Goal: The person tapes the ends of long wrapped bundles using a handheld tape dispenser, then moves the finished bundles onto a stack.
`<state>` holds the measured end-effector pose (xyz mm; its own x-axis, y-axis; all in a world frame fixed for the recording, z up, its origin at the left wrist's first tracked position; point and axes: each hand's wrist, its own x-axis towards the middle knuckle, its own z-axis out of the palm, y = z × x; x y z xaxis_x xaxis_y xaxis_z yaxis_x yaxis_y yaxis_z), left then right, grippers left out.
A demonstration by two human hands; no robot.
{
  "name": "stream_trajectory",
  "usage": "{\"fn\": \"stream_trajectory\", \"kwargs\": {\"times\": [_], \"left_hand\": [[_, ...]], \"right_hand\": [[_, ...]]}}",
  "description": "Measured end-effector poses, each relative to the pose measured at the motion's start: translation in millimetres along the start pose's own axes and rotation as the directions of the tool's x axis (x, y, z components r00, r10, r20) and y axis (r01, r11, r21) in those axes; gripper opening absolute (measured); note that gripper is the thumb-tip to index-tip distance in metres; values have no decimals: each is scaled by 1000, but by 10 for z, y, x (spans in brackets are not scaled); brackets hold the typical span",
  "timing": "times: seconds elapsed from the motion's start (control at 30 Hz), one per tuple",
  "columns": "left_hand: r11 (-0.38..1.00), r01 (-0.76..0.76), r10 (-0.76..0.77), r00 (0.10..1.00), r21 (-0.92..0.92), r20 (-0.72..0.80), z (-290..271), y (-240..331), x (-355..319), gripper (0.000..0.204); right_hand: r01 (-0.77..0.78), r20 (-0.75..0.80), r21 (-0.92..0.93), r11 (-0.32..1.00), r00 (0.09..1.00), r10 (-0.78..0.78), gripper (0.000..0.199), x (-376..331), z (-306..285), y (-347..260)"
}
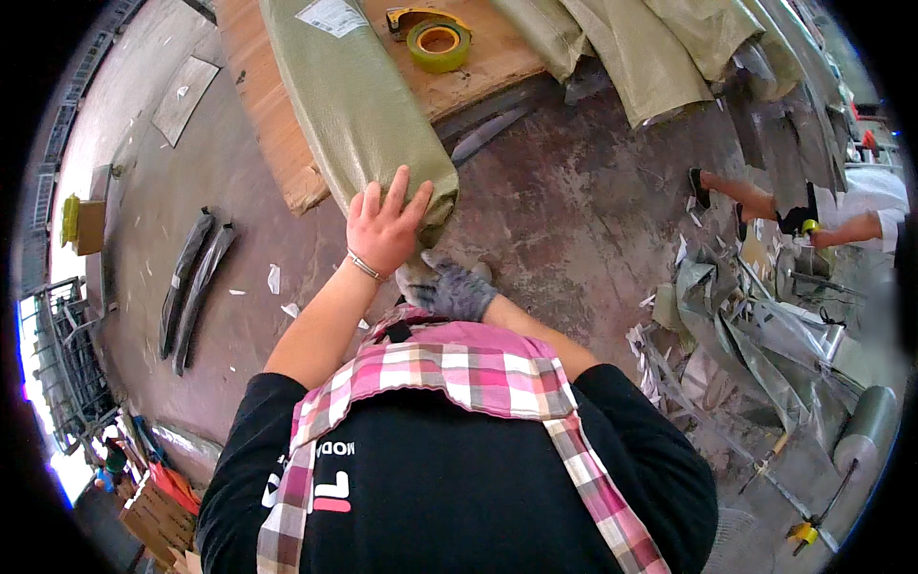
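A long, flat package wrapped in olive-green woven plastic (359, 105), with a white label (332, 16) near its far end, lies across a light-brown wooden tabletop (263, 115); its near end juts past the table's edge toward the person. The left hand (382, 228), bare and with a thin bracelet (364, 266) at the wrist, lies palm down on that near end, fingers spread, pressing rather than grasping. The right hand (461, 291), in a grey fabric glove (470, 298), is just below the package's folded end; its fingers are partly hidden, so whether it grips anything cannot be told.

On the tabletop, to the right of the package, a roll of yellow-green tape (439, 64) lies beside a yellow and black tool (435, 16). Further right drape sheets of olive-green woven plastic (650, 57). Two long bundles in dark plastic (196, 287) lie on the floor at left. At right, a co-worker's black-gloved hand (796, 221) is near a heap of grey plastic scraps (755, 335).
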<state>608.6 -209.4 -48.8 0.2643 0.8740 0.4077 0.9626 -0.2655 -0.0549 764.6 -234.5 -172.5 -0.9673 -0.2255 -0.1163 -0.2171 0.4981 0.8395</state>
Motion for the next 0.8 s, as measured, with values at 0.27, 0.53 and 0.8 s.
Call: {"fn": "stream_trajectory", "kwargs": {"times": [0.27,0.53,0.8], "left_hand": [[963,16,64,957,-270,283,-351,-218,40,64],[989,-59,82,983,-133,167,-108,-334,-95,52],[991,74,-89,987,-114,-132,190,-235,-266,39]], "right_hand": [[98,829,367,-925,418,373,30,155,-106,494],[-404,463,882,-242,648,605,27,327,277,563],[-501,644,615,-610,765,21,34,-309,-120,1427]]}}
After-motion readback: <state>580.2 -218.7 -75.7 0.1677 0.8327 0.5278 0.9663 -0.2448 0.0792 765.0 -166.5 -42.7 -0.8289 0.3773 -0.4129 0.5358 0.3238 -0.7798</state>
